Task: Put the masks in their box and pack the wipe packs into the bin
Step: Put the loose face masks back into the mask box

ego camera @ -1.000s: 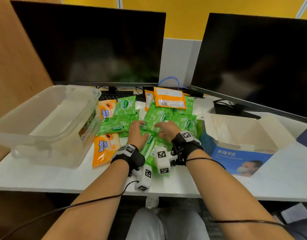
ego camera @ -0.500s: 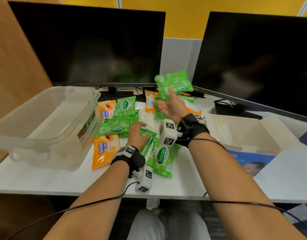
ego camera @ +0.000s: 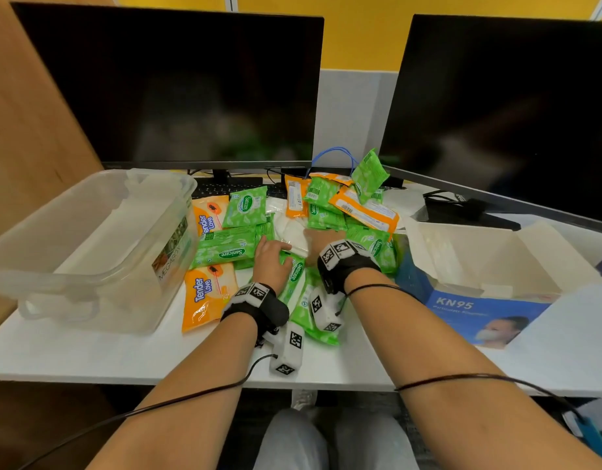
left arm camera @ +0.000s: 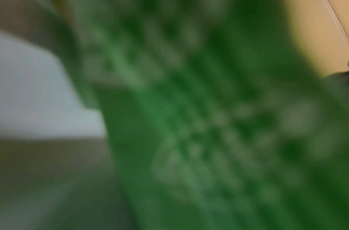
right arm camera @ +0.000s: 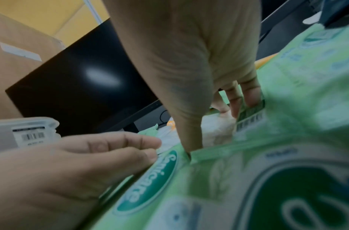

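Nearest on the desk [ego camera: 89, 354], the left hand [ego camera: 271, 264] lies where it lay a second ago, fingers loosely curved and flat on a green pack [ego camera: 294, 276], holding nothing that I can see (its wrist view is only a green blur). Just beside it the right hand [ego camera: 321, 239] has come back down: half a second ago it was raised with a green pack in its fingers, and now it is empty, thumb and fingers [right arm camera: 246, 96] spread apart and fairly straight, tips pushed into the pile. They touch the white masks [ego camera: 287, 232], which are bared at the middle of the heap between the two hands and not yet gripped. Farther back, a tilted pack [ego camera: 369, 173] now sits on the rear of the pile near the right monitor, probably the one just cast off. So the change is a clearing move, I judge: the masks are uncovered for picking, but nothing is packed. The box [ego camera: 496, 262] stands open to the right, well apart from the masks, and the bin [ego camera: 99, 239] to the left shows no packs inside; the orange and green packs [ego camera: 231, 239] all lie loose on the desk.
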`<state>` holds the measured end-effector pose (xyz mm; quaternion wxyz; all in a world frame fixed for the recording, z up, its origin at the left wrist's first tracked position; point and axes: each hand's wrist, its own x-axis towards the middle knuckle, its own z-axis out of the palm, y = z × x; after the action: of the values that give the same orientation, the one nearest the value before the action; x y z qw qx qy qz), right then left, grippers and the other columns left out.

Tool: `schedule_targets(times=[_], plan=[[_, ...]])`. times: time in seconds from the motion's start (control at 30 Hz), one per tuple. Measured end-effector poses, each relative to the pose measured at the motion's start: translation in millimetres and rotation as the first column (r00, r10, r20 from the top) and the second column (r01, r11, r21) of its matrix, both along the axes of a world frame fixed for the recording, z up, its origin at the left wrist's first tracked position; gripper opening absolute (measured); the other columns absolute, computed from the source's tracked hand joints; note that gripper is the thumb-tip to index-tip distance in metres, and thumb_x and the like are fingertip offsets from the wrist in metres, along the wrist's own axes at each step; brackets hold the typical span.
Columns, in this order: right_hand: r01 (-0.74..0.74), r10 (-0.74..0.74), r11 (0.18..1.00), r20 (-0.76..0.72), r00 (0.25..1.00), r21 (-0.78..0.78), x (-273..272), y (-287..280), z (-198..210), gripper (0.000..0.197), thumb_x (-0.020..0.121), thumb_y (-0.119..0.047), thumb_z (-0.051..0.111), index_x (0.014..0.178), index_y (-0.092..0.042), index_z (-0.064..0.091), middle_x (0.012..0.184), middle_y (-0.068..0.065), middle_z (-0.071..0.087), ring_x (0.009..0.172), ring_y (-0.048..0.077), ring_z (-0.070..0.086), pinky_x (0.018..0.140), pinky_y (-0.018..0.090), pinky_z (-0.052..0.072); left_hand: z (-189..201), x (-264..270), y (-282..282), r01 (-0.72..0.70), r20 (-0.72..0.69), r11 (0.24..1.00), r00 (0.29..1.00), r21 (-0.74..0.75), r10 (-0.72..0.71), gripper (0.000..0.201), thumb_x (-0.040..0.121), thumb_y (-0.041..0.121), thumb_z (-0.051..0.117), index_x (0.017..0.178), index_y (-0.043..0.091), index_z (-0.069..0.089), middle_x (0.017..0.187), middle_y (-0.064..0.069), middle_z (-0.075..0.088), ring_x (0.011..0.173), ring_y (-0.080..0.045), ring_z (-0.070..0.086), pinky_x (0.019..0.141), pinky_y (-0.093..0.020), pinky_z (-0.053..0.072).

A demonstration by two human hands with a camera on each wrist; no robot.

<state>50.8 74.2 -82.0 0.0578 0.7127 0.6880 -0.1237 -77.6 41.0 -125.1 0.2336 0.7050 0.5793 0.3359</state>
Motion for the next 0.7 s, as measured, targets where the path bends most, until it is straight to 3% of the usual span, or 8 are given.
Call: schedule_targets(times=[0.07,0.17,0.37,0.53,0.63,0.7], plan=[[-0.010,0.010,1.000,0.014,1.000,-0.001,-2,-3,4,0.069,0.070,-0.030,0.067,0.131,-0.021,0.037,0.123,0.014,0.057,0.114,0.039,0.053,0.090,0.048,0.046,1,0,-1,-0.010,0.020,1.000,1.000,-0.004,0.010,0.027,0.093,0.010,0.056,0.120,0.006,0.058,0.144,-0.012,0.044,0.147,-0.024,0.012,0.115,-0.031,0.015],[-0.035,0.032,0.997,0.036,0.999,0.076,-2,-14,16,0.061,0.078,-0.023,0.065,0.133,-0.015,0.040,0.117,0.014,0.060,0.108,0.037,0.058,0.082,0.042,0.049,1,1,-1,-0.017,0.026,1.000,1.000,-0.002,0.017,0.026,0.093,0.009,0.055,0.119,0.006,0.058,0.144,-0.012,0.044,0.147,-0.024,0.013,0.115,-0.030,0.015],[-0.071,0.066,0.992,0.057,0.996,0.105,0,-19,26,0.064,0.081,-0.012,0.064,0.138,-0.008,0.036,0.119,0.014,0.059,0.106,0.034,0.061,0.070,0.036,0.047,-4,0,2,0.005,-0.015,1.000,1.000,0.003,-0.005,0.026,0.091,0.016,0.060,0.115,0.008,0.062,0.135,-0.010,0.053,0.147,-0.026,0.013,0.115,-0.031,0.012],[-0.060,0.056,0.995,0.060,0.997,0.077,0,-21,26,0.078,0.076,-0.009,0.070,0.142,-0.005,0.029,0.122,0.017,0.057,0.109,0.035,0.059,0.073,0.038,0.048,-4,3,3,0.021,-0.128,0.999,0.991,-0.025,-0.024,0.034,0.086,0.033,0.066,0.116,0.017,0.062,0.134,-0.004,0.054,0.147,-0.023,0.008,0.115,-0.027,0.006],[-0.074,0.070,0.996,0.066,0.995,0.046,-3,-22,32,0.072,0.077,-0.021,0.070,0.138,-0.006,0.034,0.124,0.015,0.056,0.109,0.035,0.059,0.082,0.042,0.054,-2,4,2,0.017,-0.181,0.999,0.983,-0.046,-0.026,0.042,0.084,0.038,0.067,0.119,0.018,0.059,0.138,-0.003,0.051,0.148,-0.023,0.005,0.116,-0.030,0.007],[-0.092,0.085,0.994,0.107,0.991,0.055,-4,-22,32,0.064,0.079,-0.023,0.068,0.134,-0.007,0.038,0.121,0.013,0.058,0.106,0.033,0.061,0.080,0.041,0.054,-1,5,1,0.008,-0.171,0.999,0.985,-0.052,-0.017,0.041,0.086,0.038,0.064,0.120,0.016,0.058,0.138,-0.004,0.050,0.148,-0.023,0.004,0.117,-0.031,0.008]])
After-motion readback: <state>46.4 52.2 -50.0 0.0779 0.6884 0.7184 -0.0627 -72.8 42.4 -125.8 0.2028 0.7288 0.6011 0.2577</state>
